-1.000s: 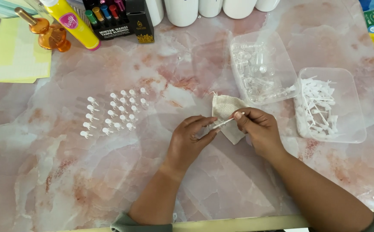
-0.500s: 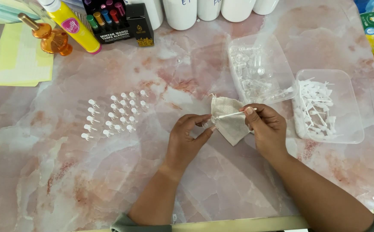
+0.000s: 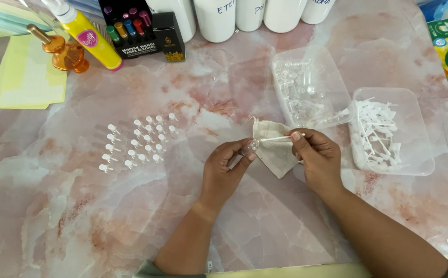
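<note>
a pink-veined marble table carries white bottles along the far edge, a yellow spray bottle far left, rows of small capped vials at left, and two clear trays at right. near the middle, the left hand pinches a tiny clear vial between closed fingertips. the right hand clamps a thin white stick whose tip meets the vial, with a beige cloth behind it.
</note>
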